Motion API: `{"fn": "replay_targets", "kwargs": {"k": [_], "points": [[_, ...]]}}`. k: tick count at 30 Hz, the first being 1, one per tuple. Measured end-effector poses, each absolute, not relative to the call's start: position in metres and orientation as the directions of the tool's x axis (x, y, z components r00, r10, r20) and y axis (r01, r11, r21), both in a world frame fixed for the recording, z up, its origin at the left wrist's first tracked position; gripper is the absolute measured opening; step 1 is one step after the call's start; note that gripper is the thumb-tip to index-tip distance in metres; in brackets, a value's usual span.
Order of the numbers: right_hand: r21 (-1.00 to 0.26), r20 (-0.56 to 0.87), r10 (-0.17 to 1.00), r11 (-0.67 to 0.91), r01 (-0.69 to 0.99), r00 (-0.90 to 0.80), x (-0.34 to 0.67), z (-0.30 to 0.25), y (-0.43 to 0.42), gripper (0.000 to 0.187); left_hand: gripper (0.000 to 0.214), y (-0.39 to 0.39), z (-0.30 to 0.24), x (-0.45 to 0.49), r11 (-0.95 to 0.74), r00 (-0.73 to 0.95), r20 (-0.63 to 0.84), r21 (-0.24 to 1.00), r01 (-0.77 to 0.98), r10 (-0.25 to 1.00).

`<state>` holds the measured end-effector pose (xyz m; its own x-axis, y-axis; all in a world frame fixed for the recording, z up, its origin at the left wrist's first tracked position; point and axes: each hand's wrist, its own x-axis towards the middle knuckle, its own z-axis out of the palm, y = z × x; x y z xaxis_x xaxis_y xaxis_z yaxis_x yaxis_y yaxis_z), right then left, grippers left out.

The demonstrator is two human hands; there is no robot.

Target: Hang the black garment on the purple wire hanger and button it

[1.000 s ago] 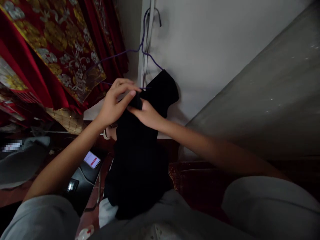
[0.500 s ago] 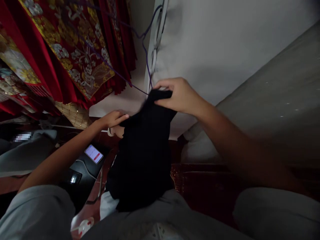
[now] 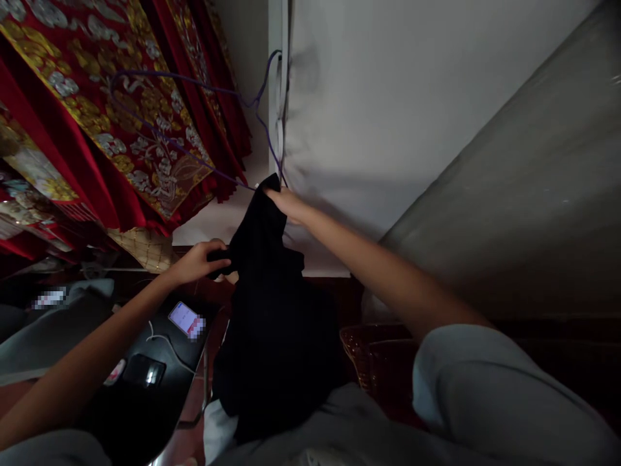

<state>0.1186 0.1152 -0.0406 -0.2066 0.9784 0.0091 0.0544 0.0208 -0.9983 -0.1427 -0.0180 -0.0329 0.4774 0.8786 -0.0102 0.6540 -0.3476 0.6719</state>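
Note:
A black garment (image 3: 281,323) hangs down in front of my body and covers part of my lap. My left hand (image 3: 201,259) grips its left edge between thumb and fingers. Higher up and to the right, my right hand (image 3: 288,204) pinches the upper corner of the cloth beside a purple wire hanger (image 3: 187,81). One lower end of the hanger meets the garment there; whether it lies inside or behind the cloth I cannot tell. The hanger's hook end is at a white upright rail (image 3: 280,129) by the wall.
Red embroidered garments (image 3: 160,116) hang at the upper left. A black seat (image 3: 145,414) at the lower left holds a lit phone (image 3: 183,317), a dark phone (image 3: 144,372) and a white cable. Pale wrapped material (image 3: 509,194) slopes at the right.
My right hand has moved left and down with the cloth's upper corner, close to the hanger. My left hand sits slightly lower. The whole view has shifted a little.

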Motion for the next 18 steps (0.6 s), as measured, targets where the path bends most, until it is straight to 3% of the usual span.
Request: {"fn": "replay_targets", "kwargs": {"k": [2, 6, 9, 11, 13, 16, 18], "points": [[-0.997, -0.021, 0.984, -0.007, 0.081, -0.176, 0.122, -0.037, 0.106, 0.023, 0.031, -0.019, -0.033, -0.150, -0.394, 0.529, -0.072, 0.586, 0.708, 0.846], [-0.993, -0.068, 0.985, -0.050, 0.111, -0.160, 0.152, -0.025, 0.089, 0.022, 0.024, -0.017, -0.036, -0.164, -0.475, 0.528, -0.144, 0.291, 0.831, 0.837], [-0.956, -0.015, 1.000, -0.008, 0.292, -0.022, 0.190, -0.016, 0.078, 0.029, 0.022, -0.013, -0.031, -0.163, -0.485, 0.484, -0.137, 0.029, 0.874, 0.864], [-0.897, 0.087, 0.992, 0.038, 0.440, 0.090, 0.216, -0.010, 0.073, 0.037, 0.025, -0.007, -0.019, -0.157, -0.486, 0.484, -0.042, -0.104, 0.868, 0.874], [-0.838, 0.215, 0.963, 0.096, 0.537, 0.162, 0.237, -0.003, 0.072, 0.040, 0.027, 0.006, 0.001, -0.149, -0.467, 0.481, 0.098, -0.132, 0.874, 0.872], [-0.783, 0.350, 0.915, 0.169, 0.598, 0.200, 0.252, 0.006, 0.074, 0.041, 0.028, 0.036, 0.036, -0.141, -0.400, 0.385, 0.263, 0.002, 0.917, 0.885], [-0.753, 0.396, 0.896, 0.193, 0.629, 0.200, 0.254, 0.010, 0.076, 0.042, 0.030, 0.059, 0.051, -0.137, -0.325, 0.300, 0.161, 0.159, 0.932, 0.940]]}}
